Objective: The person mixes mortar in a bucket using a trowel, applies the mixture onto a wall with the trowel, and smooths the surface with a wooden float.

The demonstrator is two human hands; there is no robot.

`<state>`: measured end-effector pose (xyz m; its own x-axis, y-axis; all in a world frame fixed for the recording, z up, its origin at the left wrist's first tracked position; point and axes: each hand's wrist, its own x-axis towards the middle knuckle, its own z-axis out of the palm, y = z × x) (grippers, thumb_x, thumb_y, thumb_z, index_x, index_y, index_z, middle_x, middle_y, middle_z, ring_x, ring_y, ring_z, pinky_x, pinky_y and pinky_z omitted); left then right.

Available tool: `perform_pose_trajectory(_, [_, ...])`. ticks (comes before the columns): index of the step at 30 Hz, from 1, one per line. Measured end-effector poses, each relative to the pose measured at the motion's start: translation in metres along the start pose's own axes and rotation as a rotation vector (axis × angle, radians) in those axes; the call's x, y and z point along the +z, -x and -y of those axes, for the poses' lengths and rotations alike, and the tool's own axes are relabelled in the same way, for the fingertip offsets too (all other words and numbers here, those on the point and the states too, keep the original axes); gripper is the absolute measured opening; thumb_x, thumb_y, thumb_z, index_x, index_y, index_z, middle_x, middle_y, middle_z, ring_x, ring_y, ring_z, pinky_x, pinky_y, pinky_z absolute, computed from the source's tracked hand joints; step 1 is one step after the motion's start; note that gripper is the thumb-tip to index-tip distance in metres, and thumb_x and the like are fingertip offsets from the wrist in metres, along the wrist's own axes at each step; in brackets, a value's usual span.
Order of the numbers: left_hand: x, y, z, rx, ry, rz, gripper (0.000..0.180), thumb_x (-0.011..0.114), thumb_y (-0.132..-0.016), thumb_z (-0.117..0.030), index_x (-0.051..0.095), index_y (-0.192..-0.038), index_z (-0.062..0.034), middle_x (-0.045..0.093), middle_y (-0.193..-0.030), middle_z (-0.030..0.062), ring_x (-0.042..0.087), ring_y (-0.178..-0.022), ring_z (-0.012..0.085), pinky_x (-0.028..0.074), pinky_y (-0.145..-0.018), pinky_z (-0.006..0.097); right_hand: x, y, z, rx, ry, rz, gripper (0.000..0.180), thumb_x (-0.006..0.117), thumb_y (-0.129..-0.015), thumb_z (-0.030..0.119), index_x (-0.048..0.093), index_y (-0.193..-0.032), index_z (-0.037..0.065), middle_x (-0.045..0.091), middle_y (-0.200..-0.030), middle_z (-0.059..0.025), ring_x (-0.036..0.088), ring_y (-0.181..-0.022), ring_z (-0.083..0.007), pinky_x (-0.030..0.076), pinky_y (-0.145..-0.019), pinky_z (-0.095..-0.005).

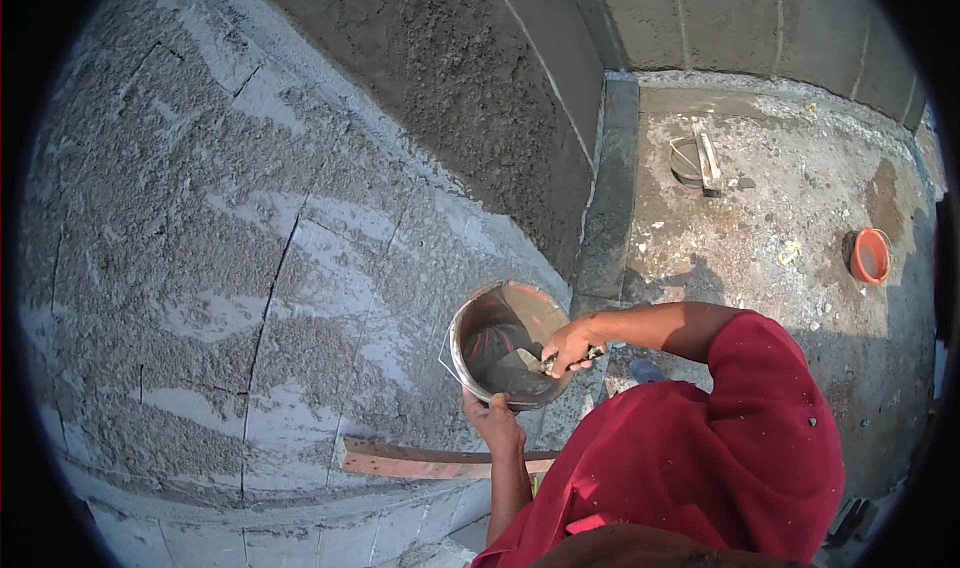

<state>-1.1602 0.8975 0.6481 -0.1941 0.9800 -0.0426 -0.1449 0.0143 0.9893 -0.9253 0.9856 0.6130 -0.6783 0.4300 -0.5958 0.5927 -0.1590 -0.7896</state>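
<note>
A round bucket [462, 343] with a mortar-smeared rim is held up in front of me, tilted so its inside shows. Grey wet mortar [500, 373] lies in its bottom, and an orange-red tint shows on the inner wall. My left hand [495, 424] grips the bucket at its near lower side. In my right hand [572, 348] is a trowel [522, 359], its blade pointing left into the bucket just over the mortar. The fingers are wrapped round the trowel's handle. A thin wire bail [447, 358] hangs at the bucket's left.
A wall of grey blocks [300, 258] smeared with mortar fills the left, with darker wet plaster [440, 78] beyond. A long reddish board [430, 462] lies below the bucket. On the rubble-strewn floor [760, 218] stand a dark bucket [685, 163] with a pale bar-like tool [707, 158] and an orange bucket [869, 258].
</note>
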Motion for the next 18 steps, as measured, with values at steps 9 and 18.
perform_pose_trajectory(9, [0.011, -0.032, 0.01, -0.25, -0.016, -0.017, 0.066, 0.053, -0.078, 0.011, 0.047, -0.142, -0.0039, 0.061, -0.126, 0.0118, 0.069, -0.099, 0.0276, 0.066, -0.077, 0.041, 0.035, 0.023, -0.027, -0.193, -0.842, 0.045, 0.04, 0.067, -0.093, 0.023, 0.059, -0.132, 0.024, 0.055, -0.079, 0.0033, 0.052, -0.058, -0.0074, 0.042, -0.048, -0.028])
perform_pose_trajectory(18, [-0.01, -0.074, 0.023, -0.387, 0.279, -0.076, 0.067, 0.052, -0.082, 0.01, 0.047, -0.145, -0.0154, 0.062, -0.128, 0.0145, 0.07, -0.104, 0.0335, 0.068, -0.078, 0.053, -0.045, 0.147, -0.026, -0.863, -1.369, -0.538, 0.071, 0.065, -0.094, 0.009, 0.036, -0.158, 0.011, 0.064, -0.116, -0.0126, 0.071, -0.096, -0.0237, 0.057, -0.064, -0.0301])
